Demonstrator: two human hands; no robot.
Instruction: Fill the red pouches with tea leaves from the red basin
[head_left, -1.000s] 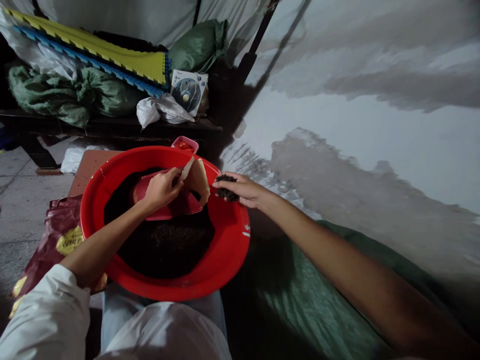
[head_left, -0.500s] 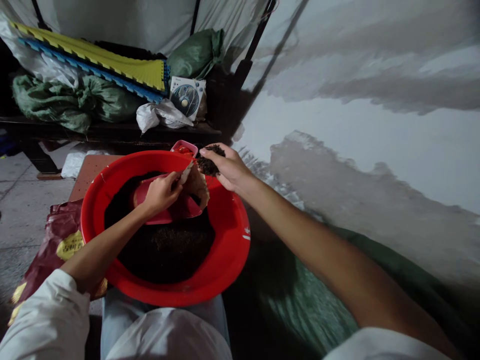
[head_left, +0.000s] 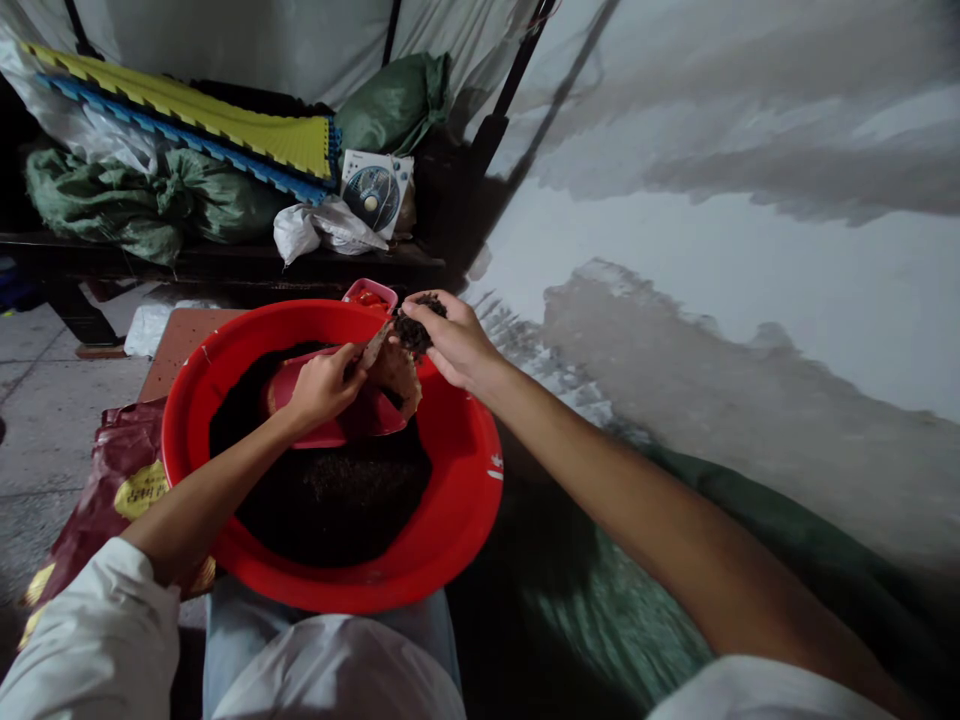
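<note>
Blackish, crumbly clumps (head_left: 412, 332) fill the curled right hand (head_left: 459, 345), left hand (head_left: 327, 388) pinching beige paper (head_left: 405, 378).

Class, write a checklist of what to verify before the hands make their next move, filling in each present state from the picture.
1. Left hand gripping the edge of the bag: ok.
2. Bag's mouth open: ok.
3. Right hand holding the dark clump: ok.
4. Clump close to the mouth: ok.
5. Bag's fill level: cannot tell, mostly hidden.
6. Basin steady: cannot tell, underside hidden.
</note>
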